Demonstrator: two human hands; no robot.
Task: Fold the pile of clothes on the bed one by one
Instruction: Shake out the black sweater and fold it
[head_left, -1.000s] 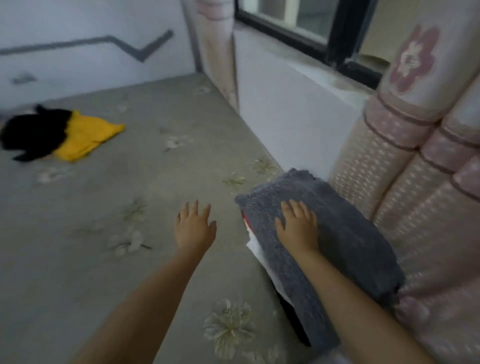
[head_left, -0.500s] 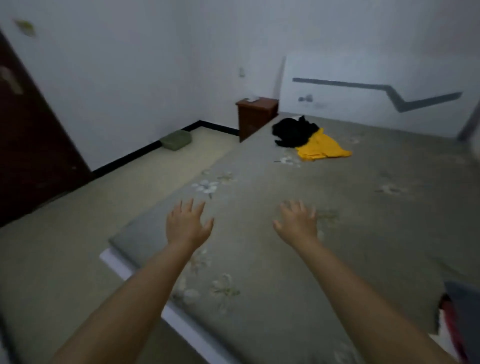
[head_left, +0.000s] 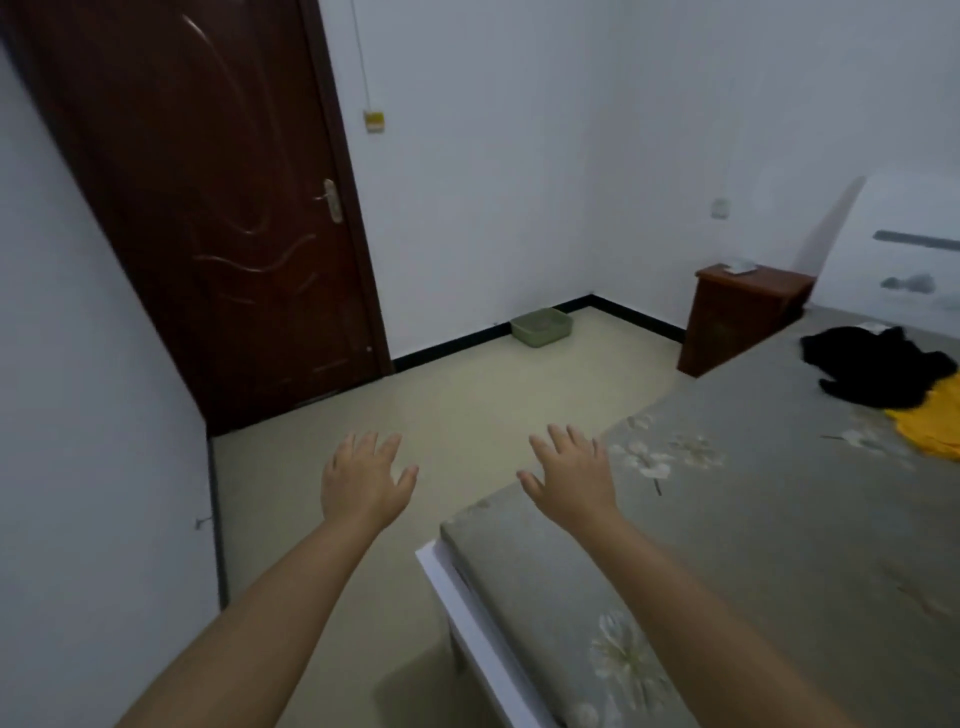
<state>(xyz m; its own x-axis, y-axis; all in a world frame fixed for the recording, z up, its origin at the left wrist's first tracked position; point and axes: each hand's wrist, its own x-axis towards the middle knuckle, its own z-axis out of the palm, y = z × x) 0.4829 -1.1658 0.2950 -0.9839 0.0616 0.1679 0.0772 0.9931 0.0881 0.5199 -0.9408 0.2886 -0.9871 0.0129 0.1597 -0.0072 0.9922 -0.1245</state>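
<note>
Clothes, a black garment (head_left: 878, 370) on a yellow one (head_left: 935, 423), are heaped at 2 o'clock on the bed (head_left: 753, 519), well apart from left hand (head_left: 363, 480) and right hand (head_left: 571, 475), both spread and empty; judged soft, light, best pinched at an edge.

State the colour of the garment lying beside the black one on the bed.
Yellow garment, seen at the head view's right edge, touching the black garment.

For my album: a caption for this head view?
Both hands, left and right, open; black and yellow clothes await.
</note>
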